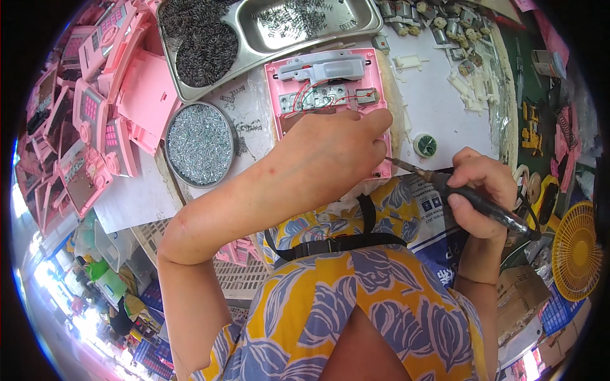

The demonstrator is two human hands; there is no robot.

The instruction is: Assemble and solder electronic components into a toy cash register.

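A pink plastic casing (pixel 274 95) lies open in front of me, with a grey mechanism (pixel 327 68), red and green wires and a small metal motor (pixel 366 96) inside. Over its near half, my left hand (pixel 333 143) is closed, fingers curled inward. What they pinch is hidden behind the hand. My right hand (pixel 483 190) grips a soldering iron (pixel 486 209) by its black handle. The iron's tip points left and sits close to the left fingers, at the casing's right edge. A small spool of solder (pixel 424 145) stands right of the casing.
Left of the casing is a round tin (pixel 236 136) full of small screws. Behind stands a metal tray (pixel 254 63) of dark springs. Pink casings (pixel 143 95) pile up at far left. Small motors (pixel 454 32) and white plastic parts (pixel 473 92) lie at back right; a yellow fan (pixel 578 251) is at right.
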